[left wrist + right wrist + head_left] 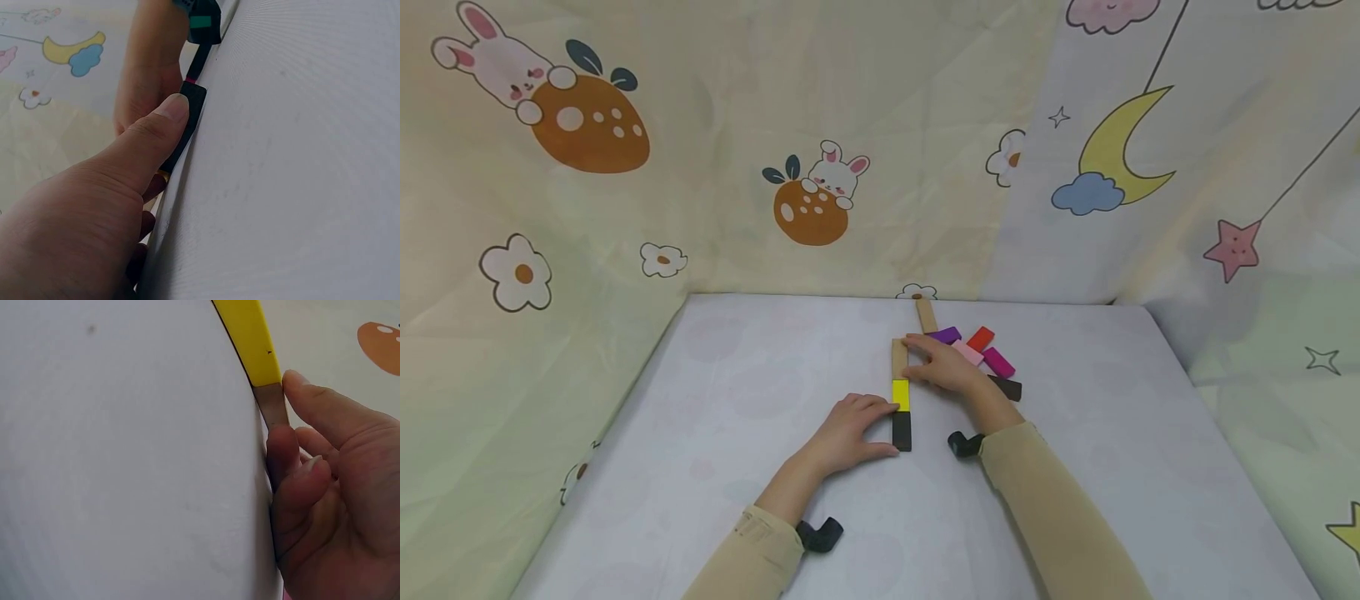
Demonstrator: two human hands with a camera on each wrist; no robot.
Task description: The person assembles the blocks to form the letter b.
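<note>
A straight row of flat blocks lies on the table: a wooden block (pixel 899 358) at the far end, a yellow block (pixel 901 396) in the middle and a black block (pixel 902 432) nearest me. My left hand (pixel 850 433) holds the black block from the left, thumb at its near end and forefinger tip at the yellow block. Its thumb (pixel 150 134) overlaps the black block in the left wrist view. With the right hand (pixel 947 365) I grip the wooden block, a fingertip at its far end and the thumb low on its right side.
Loose blocks lie beyond and right of my right hand: purple (pixel 946 335), red (pixel 981 338), pink (pixel 967 352), magenta (pixel 998 362) and dark (pixel 1006 387). Another wooden block (pixel 927 316) is at the table's back edge. Printed cloth (pixel 722 167) walls the back and sides.
</note>
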